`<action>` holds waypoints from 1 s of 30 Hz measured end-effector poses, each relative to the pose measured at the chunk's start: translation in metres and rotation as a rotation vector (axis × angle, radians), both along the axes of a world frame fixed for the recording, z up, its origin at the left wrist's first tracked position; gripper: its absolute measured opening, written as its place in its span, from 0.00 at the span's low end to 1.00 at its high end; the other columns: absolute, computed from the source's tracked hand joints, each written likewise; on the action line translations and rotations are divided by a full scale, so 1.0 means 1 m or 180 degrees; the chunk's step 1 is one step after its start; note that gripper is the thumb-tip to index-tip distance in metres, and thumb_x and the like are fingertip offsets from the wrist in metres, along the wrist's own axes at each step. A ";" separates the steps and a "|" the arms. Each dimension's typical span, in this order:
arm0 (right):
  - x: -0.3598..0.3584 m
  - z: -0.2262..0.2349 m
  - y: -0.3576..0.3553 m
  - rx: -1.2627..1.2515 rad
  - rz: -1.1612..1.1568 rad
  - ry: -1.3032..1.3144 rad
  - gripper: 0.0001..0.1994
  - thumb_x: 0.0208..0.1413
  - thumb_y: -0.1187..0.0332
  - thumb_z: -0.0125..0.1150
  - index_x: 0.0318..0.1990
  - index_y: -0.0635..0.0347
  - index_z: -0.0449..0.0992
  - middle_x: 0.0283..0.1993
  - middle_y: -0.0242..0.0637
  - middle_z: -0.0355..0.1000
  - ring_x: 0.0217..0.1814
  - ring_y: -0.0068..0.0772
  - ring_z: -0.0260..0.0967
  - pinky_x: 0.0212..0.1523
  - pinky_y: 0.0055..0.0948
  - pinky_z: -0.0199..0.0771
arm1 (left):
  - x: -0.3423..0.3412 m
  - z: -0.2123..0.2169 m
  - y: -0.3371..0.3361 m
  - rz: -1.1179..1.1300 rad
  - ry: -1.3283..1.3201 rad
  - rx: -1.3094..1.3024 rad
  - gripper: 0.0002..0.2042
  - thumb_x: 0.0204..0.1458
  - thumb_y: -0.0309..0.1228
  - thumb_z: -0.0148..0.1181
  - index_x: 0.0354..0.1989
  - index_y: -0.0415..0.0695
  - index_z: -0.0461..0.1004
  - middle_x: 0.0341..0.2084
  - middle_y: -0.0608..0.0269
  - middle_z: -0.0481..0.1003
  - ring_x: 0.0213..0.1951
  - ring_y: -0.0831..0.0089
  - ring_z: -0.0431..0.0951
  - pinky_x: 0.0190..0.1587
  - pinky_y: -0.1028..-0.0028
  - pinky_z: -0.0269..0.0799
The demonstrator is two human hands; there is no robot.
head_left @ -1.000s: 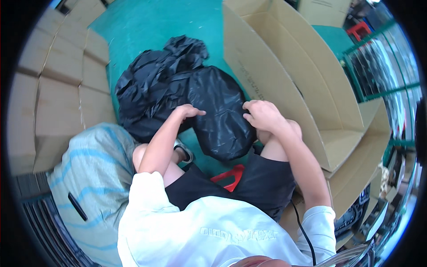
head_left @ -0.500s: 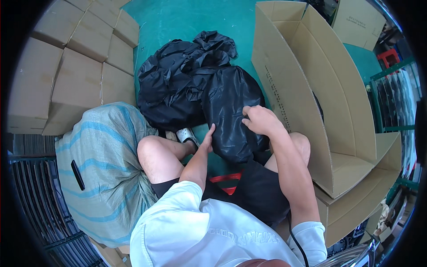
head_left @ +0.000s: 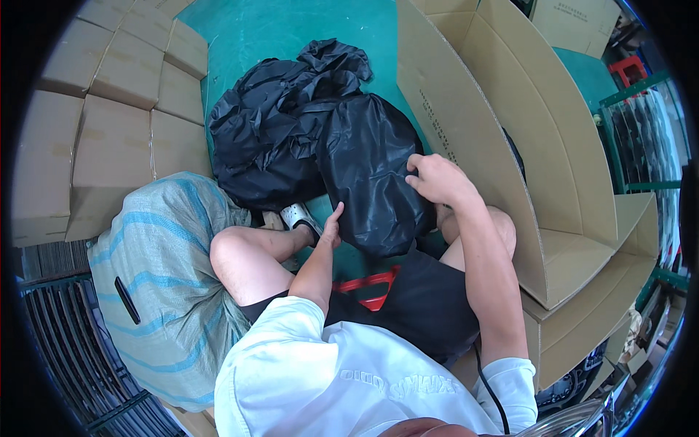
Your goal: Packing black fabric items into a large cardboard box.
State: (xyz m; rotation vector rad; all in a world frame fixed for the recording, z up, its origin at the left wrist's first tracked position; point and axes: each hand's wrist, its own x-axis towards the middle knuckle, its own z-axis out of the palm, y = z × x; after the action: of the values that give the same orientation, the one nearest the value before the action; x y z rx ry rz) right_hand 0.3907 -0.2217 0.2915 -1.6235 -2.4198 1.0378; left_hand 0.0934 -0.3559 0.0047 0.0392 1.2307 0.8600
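Left hand [head_left: 332, 227] is held fairly flat with the thumb up, right by the lower left side of a bulging black bag [head_left: 375, 178]; can't be told if it's actually touching. Right hand [head_left: 440, 178] is set at the bag's right edge, fingers curled, and whether any plastic is pinched can't be told either. That bag is parked just in front of the lap, next to a crumpled black heap [head_left: 258, 135] on the green floor [head_left: 284, 25]. It's flanked by a tall cardboard box [head_left: 455, 98] on the right and a blue-striped sack [head_left: 171, 251] on the left.
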 end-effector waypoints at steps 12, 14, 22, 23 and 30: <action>-0.009 -0.020 0.012 0.0239 0.0175 0.0101 0.13 0.52 0.64 0.61 0.42 0.61 0.81 0.44 0.53 0.79 0.50 0.55 0.77 0.50 0.49 0.77 | 0.006 0.054 0.005 -0.0539 0.0705 0.0238 0.36 0.46 0.39 0.74 0.60 0.28 0.68 0.52 0.45 0.77 0.51 0.55 0.79 0.60 0.60 0.72; -0.025 -0.025 0.009 0.0340 0.0121 0.0099 0.13 0.51 0.63 0.62 0.41 0.61 0.81 0.42 0.52 0.79 0.48 0.54 0.77 0.49 0.49 0.77 | -0.007 0.045 0.002 -0.0452 0.0555 0.0176 0.32 0.48 0.35 0.71 0.59 0.31 0.69 0.50 0.48 0.78 0.52 0.54 0.79 0.60 0.57 0.72; -0.027 0.000 -0.002 0.0188 -0.0067 0.0385 0.12 0.49 0.72 0.59 0.41 0.60 0.85 0.48 0.47 0.80 0.54 0.46 0.78 0.52 0.42 0.79 | -0.005 0.076 0.011 -0.0367 0.0483 0.0652 0.22 0.53 0.34 0.67 0.55 0.38 0.73 0.49 0.56 0.78 0.50 0.58 0.78 0.61 0.59 0.70; -0.024 0.003 -0.002 0.0187 -0.0135 0.0417 0.12 0.49 0.72 0.59 0.41 0.60 0.85 0.48 0.47 0.80 0.54 0.46 0.78 0.52 0.42 0.79 | 0.001 0.080 0.012 -0.0235 0.0379 0.0569 0.21 0.53 0.27 0.66 0.56 0.38 0.72 0.47 0.58 0.78 0.48 0.61 0.79 0.58 0.62 0.73; -0.009 0.017 0.000 0.0220 -0.0102 0.0465 0.11 0.49 0.73 0.59 0.39 0.61 0.85 0.45 0.46 0.81 0.50 0.45 0.79 0.48 0.40 0.80 | 0.006 0.097 0.024 -0.0189 0.0680 0.0919 0.22 0.52 0.27 0.66 0.57 0.40 0.71 0.47 0.58 0.78 0.49 0.61 0.78 0.57 0.61 0.73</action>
State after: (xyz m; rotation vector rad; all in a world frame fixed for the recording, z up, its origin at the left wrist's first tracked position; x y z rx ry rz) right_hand 0.3822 -0.2213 0.3084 -1.5042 -2.3019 1.0174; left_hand 0.0995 -0.3320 0.1017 0.4067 1.2875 0.9947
